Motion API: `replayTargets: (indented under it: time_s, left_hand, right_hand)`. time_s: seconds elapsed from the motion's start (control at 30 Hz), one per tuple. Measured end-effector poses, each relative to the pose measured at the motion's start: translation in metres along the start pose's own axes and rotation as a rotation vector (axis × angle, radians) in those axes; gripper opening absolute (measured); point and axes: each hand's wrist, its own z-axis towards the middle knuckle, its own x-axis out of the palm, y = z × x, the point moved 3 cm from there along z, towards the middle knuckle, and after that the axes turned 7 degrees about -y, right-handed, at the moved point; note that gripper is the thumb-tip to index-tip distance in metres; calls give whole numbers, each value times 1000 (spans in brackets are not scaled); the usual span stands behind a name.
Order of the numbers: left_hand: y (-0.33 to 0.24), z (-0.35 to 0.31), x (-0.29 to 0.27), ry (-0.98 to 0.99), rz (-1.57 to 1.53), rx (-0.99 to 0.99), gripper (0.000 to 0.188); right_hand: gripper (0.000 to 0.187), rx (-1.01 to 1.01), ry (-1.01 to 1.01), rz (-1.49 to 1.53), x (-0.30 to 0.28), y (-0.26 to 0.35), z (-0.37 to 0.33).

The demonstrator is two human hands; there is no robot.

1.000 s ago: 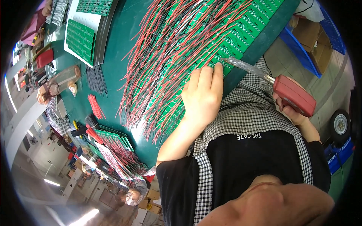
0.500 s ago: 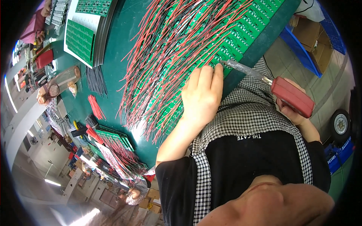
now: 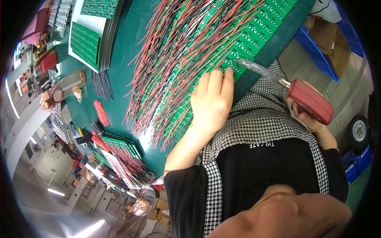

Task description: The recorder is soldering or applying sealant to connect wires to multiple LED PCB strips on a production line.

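My left hand [image 3: 212, 99] rests over the lower edge of a panel of green circuit boards [image 3: 242, 47], back of the hand up. Its fingers are side by side and bent downward; thumb and whatever they pinch are hidden. Red and black wires [image 3: 178, 67] lie in a dense layer across the boards beside these fingers. My right hand [image 3: 307, 117] is closed round the red handle of a soldering gun [image 3: 311, 102], which partly covers the hand. The gun's tip points left, over the boards just above and right of my left fingertips.
On the green table [image 3: 127, 43], stacked boards [image 3: 84, 45] stand at the far left, with bundles of black wires [image 3: 102, 85] and red wires [image 3: 102, 113] nearby. A clear bottle [image 3: 65, 88] lies leftward. Wired boards [image 3: 123, 146] sit at the left edge. A blue-framed bin [image 3: 317, 51] stands right.
The soldering gun in my right hand has shifted slightly right, its tip moving a little away from my left fingertips. My left hand has stayed nearly still.
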Motion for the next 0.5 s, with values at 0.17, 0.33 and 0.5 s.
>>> replayTargets:
  time_s: [0.17,0.33,0.5]
  left_hand:
    - [0,3,4,-65,-43,-11,24]
    - [-4,9,3,-43,-20,-13,24]
    - [-3,13,6,-49,-11,45,25]
  right_hand:
    - [74,37,-84,43,2,1,0]
    - [74,63,-99,68,3,4,0]
    - [74,50,-88,44,0,5,3]
